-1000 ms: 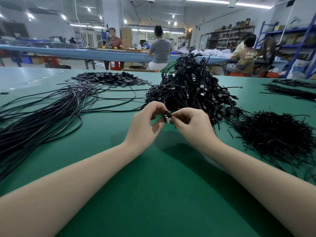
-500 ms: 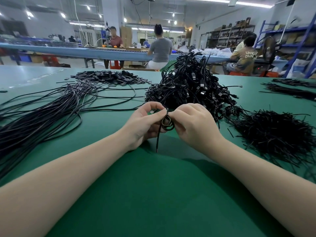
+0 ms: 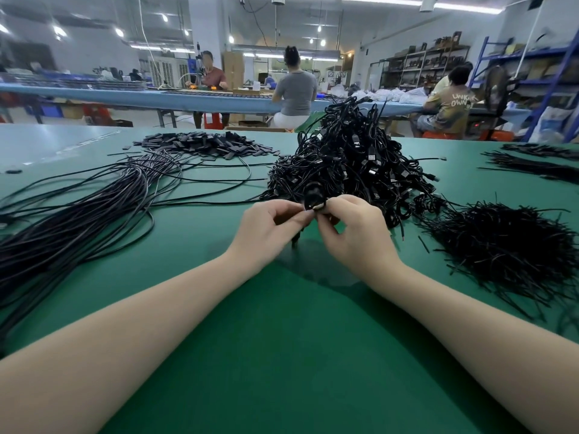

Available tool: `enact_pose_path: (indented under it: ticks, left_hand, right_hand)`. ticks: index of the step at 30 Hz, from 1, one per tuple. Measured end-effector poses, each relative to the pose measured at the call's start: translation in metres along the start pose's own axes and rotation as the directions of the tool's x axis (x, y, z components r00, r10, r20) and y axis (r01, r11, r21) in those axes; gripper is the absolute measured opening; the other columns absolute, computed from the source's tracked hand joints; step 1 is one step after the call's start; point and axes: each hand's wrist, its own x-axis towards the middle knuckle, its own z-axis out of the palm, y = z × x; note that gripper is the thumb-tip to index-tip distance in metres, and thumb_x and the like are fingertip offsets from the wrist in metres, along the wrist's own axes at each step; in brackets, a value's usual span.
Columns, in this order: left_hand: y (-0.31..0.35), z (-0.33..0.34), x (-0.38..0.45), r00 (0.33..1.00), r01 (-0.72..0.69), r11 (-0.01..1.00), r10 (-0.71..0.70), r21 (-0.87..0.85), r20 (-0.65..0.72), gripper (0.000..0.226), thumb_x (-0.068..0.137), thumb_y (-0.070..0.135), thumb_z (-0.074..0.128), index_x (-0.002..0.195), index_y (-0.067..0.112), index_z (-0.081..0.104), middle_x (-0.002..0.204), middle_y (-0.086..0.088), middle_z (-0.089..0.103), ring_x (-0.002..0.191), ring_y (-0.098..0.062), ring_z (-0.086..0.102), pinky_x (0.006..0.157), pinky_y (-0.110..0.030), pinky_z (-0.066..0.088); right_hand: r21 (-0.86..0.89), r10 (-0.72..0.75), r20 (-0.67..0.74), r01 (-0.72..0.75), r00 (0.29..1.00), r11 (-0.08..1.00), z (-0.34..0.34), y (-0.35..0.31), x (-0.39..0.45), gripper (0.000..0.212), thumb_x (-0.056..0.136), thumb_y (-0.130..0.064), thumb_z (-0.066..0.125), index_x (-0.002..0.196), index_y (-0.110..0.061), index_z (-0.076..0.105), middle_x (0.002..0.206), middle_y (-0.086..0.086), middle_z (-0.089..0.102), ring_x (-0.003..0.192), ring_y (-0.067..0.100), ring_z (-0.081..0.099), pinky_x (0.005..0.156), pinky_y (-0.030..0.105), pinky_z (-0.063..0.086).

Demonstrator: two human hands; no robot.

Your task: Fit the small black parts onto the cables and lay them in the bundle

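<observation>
Left hand (image 3: 269,227) and right hand (image 3: 351,228) meet at frame centre, fingertips pinching same coiled cable (image 3: 313,198), likely steadying it to fit small part. Coil sits between and just above both hands, over green tabletop (image 3: 282,355). Finished bundle (image 3: 351,164) directly behind; loose cables (image 3: 78,214) at left.

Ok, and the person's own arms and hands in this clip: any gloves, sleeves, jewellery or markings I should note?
None visible. The left hand and right hand are bare, without gloves or rings. Both forearms are uncovered as far as the bottom of the frame, with no sleeve, watch, wristband or marking in view. Anything worn higher up the arms lies outside the picture.
</observation>
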Motion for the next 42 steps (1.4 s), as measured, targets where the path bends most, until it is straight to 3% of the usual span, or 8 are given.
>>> enact_pose_path:
  ticks: [5, 9, 14, 22, 30, 33, 38, 42]
  left_hand:
    - [0.005, 0.000, 0.000, 0.944, 0.323, 0.848, -0.323, -0.421, 0.073, 0.030, 0.090, 0.020, 0.066, 0.112, 0.023, 0.047, 0.067, -0.006, 0.071, 0.049, -0.017, 0.061, 0.044, -0.023, 0.046]
    - [0.008, -0.007, 0.001, 0.911, 0.406, 0.765, -0.378, -0.500, 0.163, 0.020, 0.092, 0.013, 0.061, 0.101, 0.023, 0.046, 0.061, -0.002, 0.064, 0.046, -0.013, 0.053, 0.039, -0.017, 0.034]
    - [0.010, -0.005, -0.001, 0.915, 0.395, 0.782, -0.379, -0.483, 0.134, 0.011, 0.093, 0.012, 0.057, 0.091, 0.022, 0.061, 0.061, 0.000, 0.062, 0.047, -0.010, 0.056, 0.042, -0.016, 0.035]
    - [0.008, -0.004, -0.004, 0.960, 0.282, 0.919, -0.269, -0.275, 0.082, 0.044, 0.086, -0.010, 0.055, 0.104, 0.027, 0.071, 0.092, -0.003, 0.065, 0.077, -0.013, 0.055, 0.070, -0.019, 0.046]
    - [0.004, -0.001, -0.005, 0.997, 0.071, 0.997, -0.071, -0.004, -0.031, 0.020, 0.086, 0.018, 0.071, 0.089, 0.037, 0.066, 0.093, 0.010, 0.067, 0.088, -0.006, 0.060, 0.082, -0.023, 0.049]
    - [0.005, -0.002, -0.004, 0.983, 0.183, 0.977, -0.184, -0.108, 0.002, 0.004, 0.091, 0.027, 0.064, 0.094, 0.028, 0.062, 0.080, -0.002, 0.070, 0.065, -0.006, 0.057, 0.070, -0.026, 0.047]
    - [0.008, -0.005, -0.001, 0.915, 0.402, 0.842, -0.382, -0.359, 0.130, 0.039, 0.093, 0.019, 0.062, 0.127, 0.024, 0.043, 0.055, 0.000, 0.055, 0.043, -0.008, 0.042, 0.042, -0.017, 0.032]
    - [0.008, -0.016, 0.004, 0.869, 0.494, 0.734, -0.405, -0.466, 0.283, 0.037, 0.092, 0.002, 0.046, 0.118, 0.024, 0.062, 0.045, 0.005, 0.042, 0.034, -0.006, 0.033, 0.036, -0.015, 0.021]
  right_hand:
    - [-0.174, -0.139, 0.036, 0.143, 0.990, 0.974, 0.001, -0.002, 0.001, 0.009, 0.080, 0.001, 0.065, 0.071, 0.002, 0.067, 0.066, 0.013, 0.063, 0.063, 0.034, 0.061, 0.059, 0.043, 0.051]
    - [-0.233, -0.231, 0.008, 0.227, 0.973, 0.946, 0.003, -0.005, 0.000, 0.006, 0.077, -0.002, 0.066, 0.072, -0.003, 0.070, 0.066, 0.009, 0.063, 0.062, 0.031, 0.063, 0.058, 0.036, 0.051]
    - [-0.108, -0.140, 0.044, 0.144, 0.989, 0.984, 0.006, -0.003, -0.004, 0.010, 0.081, -0.004, 0.066, 0.087, -0.003, 0.073, 0.077, 0.009, 0.070, 0.070, 0.031, 0.066, 0.064, 0.040, 0.053]
    - [0.007, 0.012, 0.033, -0.012, 0.999, 1.000, 0.005, 0.004, 0.000, 0.016, 0.082, 0.004, 0.066, 0.096, 0.000, 0.072, 0.086, 0.014, 0.071, 0.078, 0.034, 0.066, 0.069, 0.045, 0.055]
    - [0.003, 0.004, -0.010, -0.004, 1.000, 1.000, 0.001, 0.001, -0.002, 0.006, 0.079, 0.006, 0.066, 0.080, 0.000, 0.069, 0.076, 0.010, 0.067, 0.071, 0.032, 0.062, 0.065, 0.038, 0.052]
    - [-0.078, -0.098, -0.039, 0.094, 0.994, 0.993, 0.001, -0.001, -0.003, 0.007, 0.077, 0.003, 0.068, 0.083, 0.000, 0.071, 0.076, 0.010, 0.069, 0.071, 0.031, 0.066, 0.067, 0.039, 0.054]
    - [-0.276, -0.341, -0.030, 0.320, 0.940, 0.906, -0.003, 0.003, -0.002, 0.017, 0.083, -0.006, 0.056, 0.080, -0.005, 0.073, 0.071, 0.005, 0.066, 0.064, 0.028, 0.064, 0.060, 0.035, 0.053]
    - [-0.350, -0.470, -0.044, 0.427, 0.882, 0.834, -0.004, 0.000, 0.000, 0.019, 0.088, -0.007, 0.055, 0.082, -0.005, 0.073, 0.072, 0.004, 0.066, 0.062, 0.027, 0.062, 0.058, 0.035, 0.051]
